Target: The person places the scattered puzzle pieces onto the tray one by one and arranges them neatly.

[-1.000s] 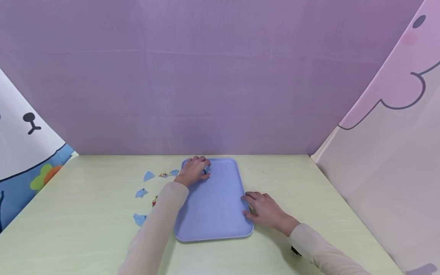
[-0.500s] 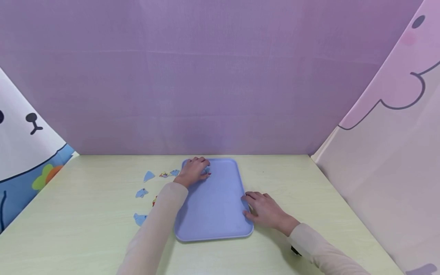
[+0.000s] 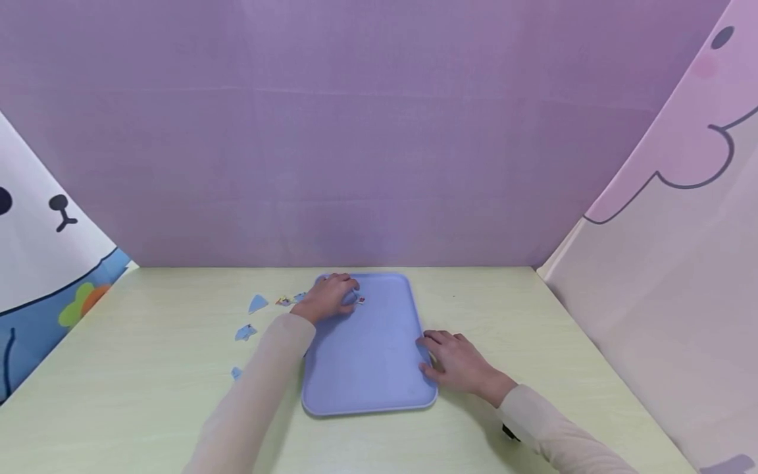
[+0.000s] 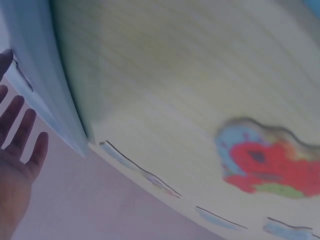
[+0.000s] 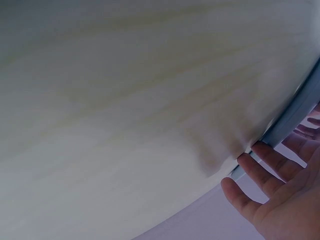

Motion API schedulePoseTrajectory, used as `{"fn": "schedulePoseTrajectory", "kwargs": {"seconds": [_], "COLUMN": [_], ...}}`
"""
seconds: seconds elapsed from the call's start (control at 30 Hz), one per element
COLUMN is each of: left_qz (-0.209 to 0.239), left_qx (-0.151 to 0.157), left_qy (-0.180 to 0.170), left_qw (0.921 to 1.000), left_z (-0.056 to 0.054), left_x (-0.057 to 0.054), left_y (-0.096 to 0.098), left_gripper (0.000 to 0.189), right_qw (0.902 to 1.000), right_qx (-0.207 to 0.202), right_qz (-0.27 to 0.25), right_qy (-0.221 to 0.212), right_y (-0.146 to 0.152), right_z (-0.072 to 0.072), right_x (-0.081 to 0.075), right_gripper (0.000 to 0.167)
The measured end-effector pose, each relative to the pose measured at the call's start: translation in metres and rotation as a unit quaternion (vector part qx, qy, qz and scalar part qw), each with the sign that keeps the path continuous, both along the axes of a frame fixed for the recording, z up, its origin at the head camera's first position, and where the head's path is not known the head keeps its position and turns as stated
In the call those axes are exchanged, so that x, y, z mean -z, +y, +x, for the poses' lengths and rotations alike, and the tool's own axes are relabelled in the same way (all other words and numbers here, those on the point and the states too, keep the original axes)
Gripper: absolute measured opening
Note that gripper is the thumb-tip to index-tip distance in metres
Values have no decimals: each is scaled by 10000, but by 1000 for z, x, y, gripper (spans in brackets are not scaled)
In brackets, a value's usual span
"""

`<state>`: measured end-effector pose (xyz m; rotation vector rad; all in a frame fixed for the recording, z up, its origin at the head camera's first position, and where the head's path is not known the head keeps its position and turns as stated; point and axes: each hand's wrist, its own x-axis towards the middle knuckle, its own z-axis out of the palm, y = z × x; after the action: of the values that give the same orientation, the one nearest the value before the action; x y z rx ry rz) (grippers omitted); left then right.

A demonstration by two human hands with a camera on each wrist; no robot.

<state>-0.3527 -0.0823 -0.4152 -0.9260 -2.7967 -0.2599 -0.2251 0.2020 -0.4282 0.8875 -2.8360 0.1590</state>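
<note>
Resting at the rim, head view: the right hand (image 3: pixel 458 364) lies at the near right edge of a blue tray (image 3: pixel 373 355), its fingers and thumb parted, touching the tray's side.
Left hand, head view: the left hand (image 3: pixel 326 296) is over the tray's far left part, thumb set apart from the fingers, with a small blue-and-red piece (image 3: pixel 361 300) showing just beside the fingertips; whether it is touched cannot be told here.
Loose pieces, head view: left of the tray, on the pale surface (image 3: pixel 503 309), lie a blue triangular piece (image 3: pixel 258 303), a yellow-and-red piece (image 3: pixel 284 301) and other blue bits, one partly hidden by the left sleeve (image 3: pixel 254 388).
Backdrop, head view: a purple cloth (image 3: pixel 379 145) hangs behind.
Left fingers, left wrist view: spread and nearly straight, the thumb tip close to a thin flat piece in the tray; contact is unclear.
Piece on the surface, left wrist view: a blurred red, blue and green piece (image 4: pixel 272 160) lies outside the tray.
Right fingers, right wrist view: spread and gently bent, some tips against the tray's edge, holding no piece.
</note>
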Motion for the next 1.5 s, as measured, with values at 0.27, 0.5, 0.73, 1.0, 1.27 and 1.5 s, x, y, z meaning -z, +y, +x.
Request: {"fn": "schedulePoseTrajectory", "kwargs": {"seconds": [0.27,0.5,0.73,1.0,1.27,1.5], "left_qz": [229,132,162,71,146,1], "left_qx": [388,184,230,191,-46,-385], "left_qy": [389,-38,-210,-159,-48,79], "left_qw": [9982,9997,9994,9997,9999,9992], "left_z": [4,12,21,26,29,27], "left_x": [-1,-5,-11,-11,-13,-8], "left_y": [-14,-26,-35,-49,-68,-86], "left_gripper": [36,37,39,37,36,38], "right_qw": [10000,10000,10000,10000,9999,9999], "right_qx": [1,1,39,46,65,53], "right_qz": [27,1,-50,-30,29,5], "right_qy": [7,24,-10,-67,-78,-111], "right_y": [0,0,1,0,0,-1], "right_z": [0,0,1,1,1,1], "right_x": [-1,0,-2,-2,-1,-1], "right_gripper": [43,43,42,42,42,43]}}
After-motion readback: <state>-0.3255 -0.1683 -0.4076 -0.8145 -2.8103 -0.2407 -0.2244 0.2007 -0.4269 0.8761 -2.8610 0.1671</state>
